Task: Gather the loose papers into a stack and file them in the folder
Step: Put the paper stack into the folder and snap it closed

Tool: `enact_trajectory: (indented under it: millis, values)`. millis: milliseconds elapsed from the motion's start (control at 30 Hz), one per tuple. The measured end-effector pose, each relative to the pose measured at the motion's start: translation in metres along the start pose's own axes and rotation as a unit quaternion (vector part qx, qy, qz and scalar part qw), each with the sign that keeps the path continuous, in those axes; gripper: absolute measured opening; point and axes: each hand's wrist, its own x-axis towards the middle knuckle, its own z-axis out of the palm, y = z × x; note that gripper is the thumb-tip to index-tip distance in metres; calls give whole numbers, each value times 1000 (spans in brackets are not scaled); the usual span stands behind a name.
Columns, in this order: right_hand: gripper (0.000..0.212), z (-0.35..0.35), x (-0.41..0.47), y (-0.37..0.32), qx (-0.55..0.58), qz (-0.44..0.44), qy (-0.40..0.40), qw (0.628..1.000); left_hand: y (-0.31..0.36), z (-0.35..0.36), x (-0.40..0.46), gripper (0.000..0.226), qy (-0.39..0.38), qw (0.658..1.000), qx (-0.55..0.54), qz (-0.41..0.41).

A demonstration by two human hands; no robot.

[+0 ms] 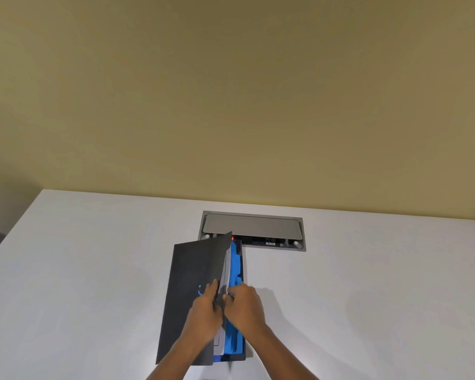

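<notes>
A dark grey folder [192, 270] lies on the white table [93, 270] in front of me, its front cover lifted and tilted to the left. Inside it show blue tabbed dividers [235, 267] and a grey sheet edge. My left hand [205, 311] pinches the raised cover's right edge. My right hand [244, 305] sits just right of it, fingers curled at the divider edges; whether it grips a paper I cannot tell. No loose papers are visible on the table.
A grey cable box [252, 229] with a flip lid is set into the table just behind the folder, a small red light at its opening. A yellowish wall rises beyond the table's far edge.
</notes>
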Motion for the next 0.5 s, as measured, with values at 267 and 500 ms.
enact_trajectory:
  millis: [267, 500]
  values:
    - [21, -7, -1, 59, -30, 40, -15, 999, 4, 69, 13, 71, -20, 985, 171, -21]
    - [17, -4, 5, 83, -8, 33, 24, 999, -26, 87, 16, 82, -21, 965, 260, -3]
